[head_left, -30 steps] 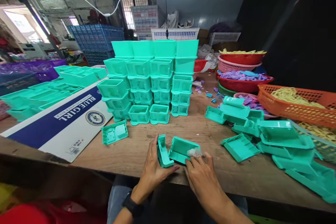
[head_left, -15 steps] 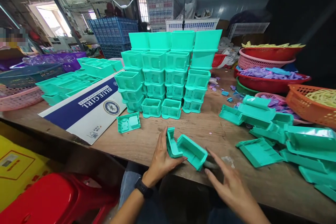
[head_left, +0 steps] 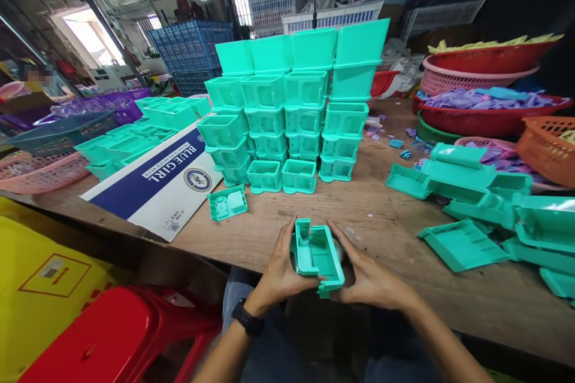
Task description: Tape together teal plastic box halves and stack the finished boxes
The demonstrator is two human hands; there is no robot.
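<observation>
Right hand (head_left: 371,275) and right shell (head_left: 336,263) have moved most: half a second ago that shell stood slanted away from its mate, with the right fingers spread and clear of it. Now those fingers close around its outer side, and it has swung in against the left shell (head_left: 308,270), so that the pair shows nearly one box outline. Left hand (head_left: 278,269) grips its own shell much as before, the thumb along the near end and the other fingers round the outer side.

Both shells are held up over the near edge of the surface (head_left: 269,236), about midway along it. By my reading, the work has gone from two separate parts to two parts meeting. Their near ends do not look flush: the right shell juts further toward the person, leaving a step at the join. Whether anything has locked cannot be told.

Elsewhere the layout matches the earlier view, apart from the head camera's shift. Stacked boxes (head_left: 267,122) rise toward the far edge; a loose tray-like piece (head_left: 228,202) lies between them and the near edge, beside the printed cardboard (head_left: 157,176). Loose green pieces (head_left: 465,246) lie heaped toward the right end, untouched by either hand.
</observation>
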